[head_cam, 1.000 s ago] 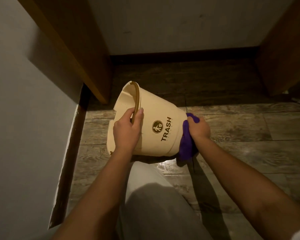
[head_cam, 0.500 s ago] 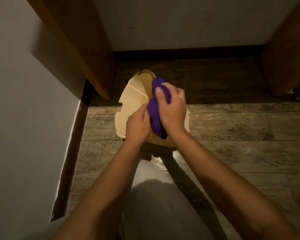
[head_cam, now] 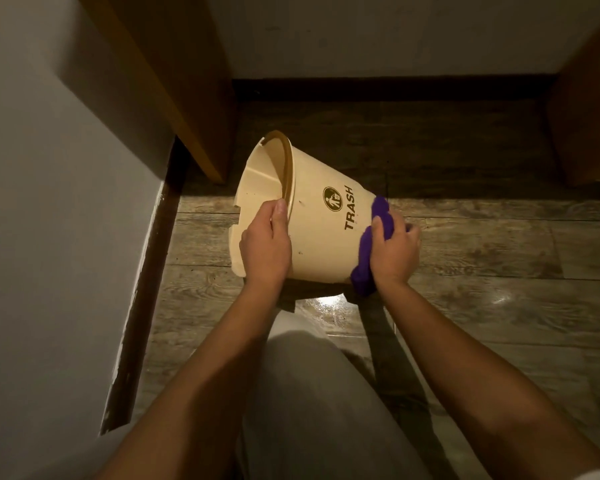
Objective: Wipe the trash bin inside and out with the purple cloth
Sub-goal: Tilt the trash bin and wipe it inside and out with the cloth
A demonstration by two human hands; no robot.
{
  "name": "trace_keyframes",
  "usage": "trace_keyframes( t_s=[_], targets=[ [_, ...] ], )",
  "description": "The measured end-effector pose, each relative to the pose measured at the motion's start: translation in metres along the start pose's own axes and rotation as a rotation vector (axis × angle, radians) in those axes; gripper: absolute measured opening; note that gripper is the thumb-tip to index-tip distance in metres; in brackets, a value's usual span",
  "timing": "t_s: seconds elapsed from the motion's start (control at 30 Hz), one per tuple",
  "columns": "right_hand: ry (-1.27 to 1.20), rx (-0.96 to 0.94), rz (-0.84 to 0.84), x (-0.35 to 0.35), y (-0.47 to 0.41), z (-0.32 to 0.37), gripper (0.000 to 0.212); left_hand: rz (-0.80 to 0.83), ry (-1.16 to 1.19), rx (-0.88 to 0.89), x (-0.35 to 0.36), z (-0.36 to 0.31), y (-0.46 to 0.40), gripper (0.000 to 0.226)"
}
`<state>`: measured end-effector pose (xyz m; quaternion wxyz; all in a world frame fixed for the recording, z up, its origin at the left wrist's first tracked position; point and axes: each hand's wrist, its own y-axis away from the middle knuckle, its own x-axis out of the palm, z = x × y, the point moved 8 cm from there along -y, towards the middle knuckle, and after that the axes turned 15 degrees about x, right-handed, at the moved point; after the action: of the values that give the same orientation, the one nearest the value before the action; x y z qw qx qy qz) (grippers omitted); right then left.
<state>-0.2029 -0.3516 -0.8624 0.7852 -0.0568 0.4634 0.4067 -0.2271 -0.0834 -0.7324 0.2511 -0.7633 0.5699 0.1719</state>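
A cream trash bin (head_cam: 321, 233) with a brown TRASH mark lies tipped on its side above the floor, mouth toward the left. My left hand (head_cam: 265, 247) grips its rim, thumb over the edge. My right hand (head_cam: 394, 251) presses the bunched purple cloth (head_cam: 368, 251) against the bin's bottom end at the right. The bin's base is hidden behind the cloth and hand.
A wood-look plank floor (head_cam: 482, 299) runs below. A grey wall with a dark skirting (head_cam: 142, 306) stands at the left. Wooden panels (head_cam: 174, 81) rise at the back left and at the right (head_cam: 589, 109). My light-trousered knee (head_cam: 319, 393) is under the bin.
Half a second ago the cloth was at the bin's mouth. The bin has turned its side toward me again, and my right hand has carried the cloth to its bottom end.
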Motion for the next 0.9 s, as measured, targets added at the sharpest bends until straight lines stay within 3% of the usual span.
trace_keyframes(
  t_s=[0.13,0.23,0.33,0.5,0.67,0.8,0.9],
  targets=[
    [0.052,0.152,0.093,0.003,-0.018,-0.033,0.05,0.023,-0.064,0.002,0.0,-0.005,-0.003,0.04],
    [-0.051,0.264,0.147,-0.012,-0.031,-0.039,0.047,0.035,-0.124,0.038,-0.004,-0.011,-0.016,0.039],
    [-0.177,0.2,0.135,-0.035,-0.029,-0.015,0.052,0.039,-0.175,0.077,-0.009,-0.019,-0.039,0.039],
    [-0.31,-0.03,0.16,-0.053,0.008,0.056,0.041,0.081,-0.252,0.128,0.001,-0.038,-0.052,0.04],
    [-0.244,-0.318,0.085,-0.043,0.071,0.1,0.046,0.179,0.036,0.014,0.016,-0.042,-0.058,0.034],
    [-0.22,-0.3,-0.02,-0.038,0.067,0.08,0.042,0.383,-0.101,0.181,0.017,-0.043,-0.059,0.04],
    [-0.151,-0.215,-0.018,-0.027,0.047,0.06,0.043,0.392,-0.119,0.154,0.006,-0.026,-0.058,0.039]
  ],
)
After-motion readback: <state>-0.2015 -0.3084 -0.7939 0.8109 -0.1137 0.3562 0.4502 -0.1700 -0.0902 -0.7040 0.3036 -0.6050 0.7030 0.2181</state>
